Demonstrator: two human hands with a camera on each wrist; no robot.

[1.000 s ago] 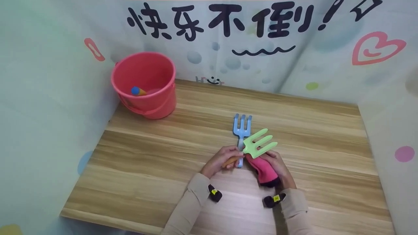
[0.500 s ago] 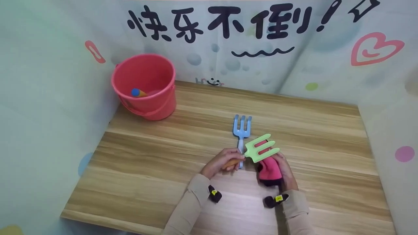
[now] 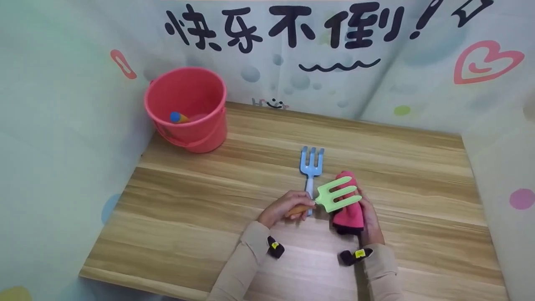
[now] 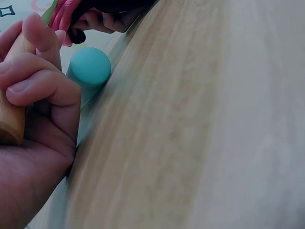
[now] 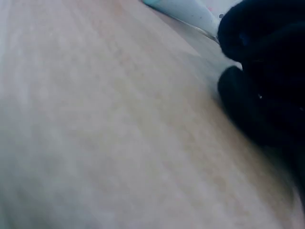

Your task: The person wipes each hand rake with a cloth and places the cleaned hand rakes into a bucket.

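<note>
Green fork (image 3: 328, 202): prob. light, stiff; hold by hdl. (image 3: 298, 210) L hand (image 3: 286, 204) fingers curl there; R hand (image 3: 371, 217) grips pink cloth (image 3: 349, 218).

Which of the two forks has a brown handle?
The green fork, gripped in the left hand, has the brown handle; the blue fork on the table has a bluish one.

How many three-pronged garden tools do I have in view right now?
2. The left hand holds the green tool; the blue tool lies on the table. Another could be hidden: only part of a blue-and-orange item shows in the red bucket.
</note>
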